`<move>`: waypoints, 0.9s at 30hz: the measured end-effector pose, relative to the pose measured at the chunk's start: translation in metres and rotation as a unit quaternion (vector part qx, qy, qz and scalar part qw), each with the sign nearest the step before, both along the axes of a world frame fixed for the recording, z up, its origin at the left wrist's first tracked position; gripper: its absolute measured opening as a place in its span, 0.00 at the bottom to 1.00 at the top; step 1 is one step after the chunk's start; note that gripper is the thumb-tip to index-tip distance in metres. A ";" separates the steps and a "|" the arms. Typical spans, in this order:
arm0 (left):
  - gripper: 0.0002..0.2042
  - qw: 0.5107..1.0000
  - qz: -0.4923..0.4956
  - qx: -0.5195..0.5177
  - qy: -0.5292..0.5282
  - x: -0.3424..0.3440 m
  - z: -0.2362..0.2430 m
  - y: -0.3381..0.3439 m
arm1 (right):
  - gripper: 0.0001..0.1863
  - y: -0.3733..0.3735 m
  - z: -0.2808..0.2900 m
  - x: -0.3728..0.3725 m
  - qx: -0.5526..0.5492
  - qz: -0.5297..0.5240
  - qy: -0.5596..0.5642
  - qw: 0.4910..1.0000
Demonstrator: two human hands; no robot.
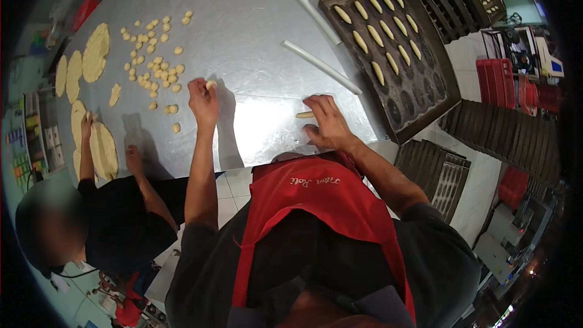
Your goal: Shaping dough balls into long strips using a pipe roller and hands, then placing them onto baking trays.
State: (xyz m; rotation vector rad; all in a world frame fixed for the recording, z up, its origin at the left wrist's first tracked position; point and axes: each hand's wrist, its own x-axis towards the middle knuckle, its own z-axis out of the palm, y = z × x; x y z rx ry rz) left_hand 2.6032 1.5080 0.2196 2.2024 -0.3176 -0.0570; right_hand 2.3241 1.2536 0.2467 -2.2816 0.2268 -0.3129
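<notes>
My left hand (203, 98) pinches a small pale dough ball (211, 85) over the steel table (243, 18). Beside it, toward the far left, lie many similar dough balls (159, 67). My right hand (328, 124) rests on the tabletop with thumb and fingers spread either side of a short dough stick (303, 115), whose right end is hidden by the hand. A large dark baking tray (422, 107) at the right holds rows of elongated dough pieces (387, 31). Two white tubes (322, 67) lie between that tray and my hands.
A co-worker (124, 225) at the left has both hands by flattened dough sheets (104, 152). Stacked dark trays (498, 140) stand right of the table, with more at upper right (437, 6) and lower right (419, 176). Red crates (495, 82) sit beyond them.
</notes>
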 end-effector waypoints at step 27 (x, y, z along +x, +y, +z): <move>0.21 0.926 -0.269 0.205 -0.169 -0.167 0.001 -0.124 | 0.20 -0.069 -0.019 0.041 -0.162 -0.095 0.029 0.982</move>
